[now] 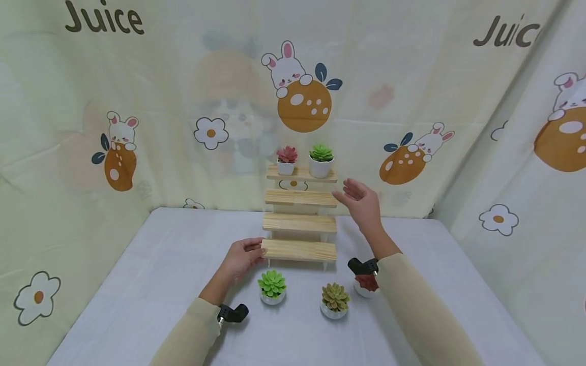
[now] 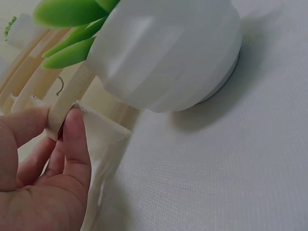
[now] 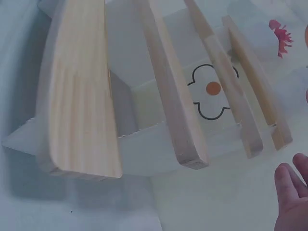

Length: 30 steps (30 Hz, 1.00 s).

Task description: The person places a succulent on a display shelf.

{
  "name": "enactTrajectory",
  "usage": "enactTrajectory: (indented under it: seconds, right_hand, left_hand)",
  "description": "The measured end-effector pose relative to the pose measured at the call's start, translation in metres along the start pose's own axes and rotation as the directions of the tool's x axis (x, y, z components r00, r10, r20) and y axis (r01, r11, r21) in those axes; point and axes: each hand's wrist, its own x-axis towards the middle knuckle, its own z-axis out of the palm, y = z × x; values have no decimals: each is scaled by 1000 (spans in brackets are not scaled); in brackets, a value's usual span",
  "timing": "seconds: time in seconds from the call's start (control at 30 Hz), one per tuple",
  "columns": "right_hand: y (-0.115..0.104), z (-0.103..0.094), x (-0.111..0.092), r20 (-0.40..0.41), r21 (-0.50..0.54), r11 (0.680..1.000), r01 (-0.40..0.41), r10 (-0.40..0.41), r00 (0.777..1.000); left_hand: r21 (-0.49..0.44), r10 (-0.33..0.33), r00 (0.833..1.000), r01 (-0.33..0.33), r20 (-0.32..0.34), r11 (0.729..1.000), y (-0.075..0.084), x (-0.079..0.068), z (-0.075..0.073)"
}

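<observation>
A stepped wooden display stand [image 1: 299, 222] with pale plank shelves rises at the back middle of the table. My left hand [image 1: 242, 259] pinches the left end of its lowest shelf [image 2: 72, 98] between thumb and fingers. Off the stand's right side, near the upper shelves, my right hand [image 1: 363, 206] is raised with its fingers extended, holding nothing. On the top shelf stand a red succulent [image 1: 287, 155] and a green succulent [image 1: 321, 153], both in white pots. A bright green potted succulent [image 1: 272, 284] sits in front of the stand, close to my left wrist.
An olive-coloured potted succulent [image 1: 335, 297] stands on the white-covered table [image 1: 183, 244] in front of the stand. Beside it, a dark red succulent [image 1: 366, 282] is partly hidden by my right wrist and its camera. A printed curtain [image 1: 174, 66] hangs behind the table.
</observation>
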Motion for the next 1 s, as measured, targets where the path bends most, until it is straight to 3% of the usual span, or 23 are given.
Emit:
enactTrajectory:
  seconds: [0.23,0.6,1.0]
  right_hand:
    - [-8,-12,-36,79,4,999,-39,38,996]
    - [13,-20,-81,92,36,998,-46,43,995]
    - [43,-42,-129,75,-147,989,-29,40,996]
  left_hand:
    - [-13,-1,1000,1,11,1000,0,-2,2]
    - [-17,-10,1000,10,-1,1000,0,1,0]
    - [-26,-22,1000,22,2,999,-1,1,-1]
